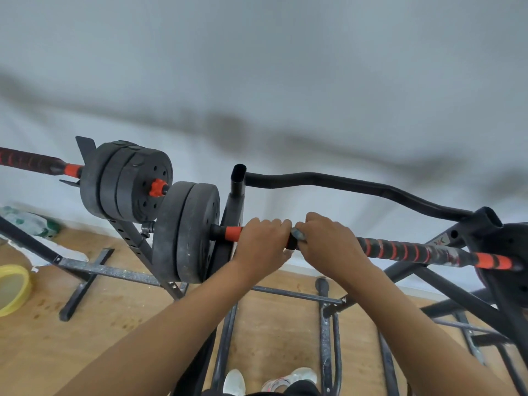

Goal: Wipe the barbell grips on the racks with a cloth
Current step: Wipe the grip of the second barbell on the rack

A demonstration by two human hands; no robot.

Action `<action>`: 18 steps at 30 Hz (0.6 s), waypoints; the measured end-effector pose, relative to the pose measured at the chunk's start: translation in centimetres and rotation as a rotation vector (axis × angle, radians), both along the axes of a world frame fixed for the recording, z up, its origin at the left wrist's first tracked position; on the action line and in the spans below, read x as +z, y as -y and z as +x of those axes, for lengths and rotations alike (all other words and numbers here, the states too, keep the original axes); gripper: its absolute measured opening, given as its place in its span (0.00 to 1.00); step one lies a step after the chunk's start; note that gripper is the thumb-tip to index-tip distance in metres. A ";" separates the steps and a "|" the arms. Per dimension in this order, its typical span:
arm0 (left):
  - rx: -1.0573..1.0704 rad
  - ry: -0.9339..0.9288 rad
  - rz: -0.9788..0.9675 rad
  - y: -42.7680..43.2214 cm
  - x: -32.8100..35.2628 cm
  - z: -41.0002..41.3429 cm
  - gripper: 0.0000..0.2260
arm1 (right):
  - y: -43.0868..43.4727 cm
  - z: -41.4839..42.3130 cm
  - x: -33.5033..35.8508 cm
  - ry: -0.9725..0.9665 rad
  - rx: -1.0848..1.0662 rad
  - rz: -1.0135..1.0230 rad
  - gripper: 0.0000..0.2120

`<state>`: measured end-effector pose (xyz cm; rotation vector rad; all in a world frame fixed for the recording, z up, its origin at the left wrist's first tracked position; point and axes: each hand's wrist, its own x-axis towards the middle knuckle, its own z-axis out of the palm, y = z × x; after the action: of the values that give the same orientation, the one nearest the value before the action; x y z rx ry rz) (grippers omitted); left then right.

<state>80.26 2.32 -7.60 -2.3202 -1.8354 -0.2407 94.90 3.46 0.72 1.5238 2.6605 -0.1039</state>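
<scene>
Bright, even light; blurred wall (257,67) with smeared shadows; wide-angle bending at edges.

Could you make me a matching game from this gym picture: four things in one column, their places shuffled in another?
Things: 1 left hand; 2 right hand; 3 yellow ring; 4 curved black bar.
Places: A on the floor, far left; B above and behind the barbell; C gripping the barbell beside the weight plates; D holding a cloth on the barbell.
Pairs: 1-C; 2-D; 3-A; 4-B.
</scene>
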 end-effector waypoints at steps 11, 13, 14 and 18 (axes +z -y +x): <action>0.061 0.160 -0.759 -5.5 3.9 -0.6 0.18 | -0.4 0.7 -0.2 0.104 0.080 -0.009 0.15; 0.085 0.148 -0.618 -4.9 3.5 -0.4 0.20 | -0.9 0.8 0.2 0.118 0.085 0.010 0.15; 0.097 0.119 -0.477 -4.1 3.0 -0.1 0.19 | -1.0 0.6 0.3 0.118 0.079 0.024 0.14; 0.067 0.030 -0.104 -1.6 0.8 1.0 0.16 | -0.7 -0.2 0.1 0.117 0.075 0.028 0.11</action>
<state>81.22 3.90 -6.80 -2.3291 -1.9811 -0.1767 94.66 4.21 0.86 1.3893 2.6335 0.0256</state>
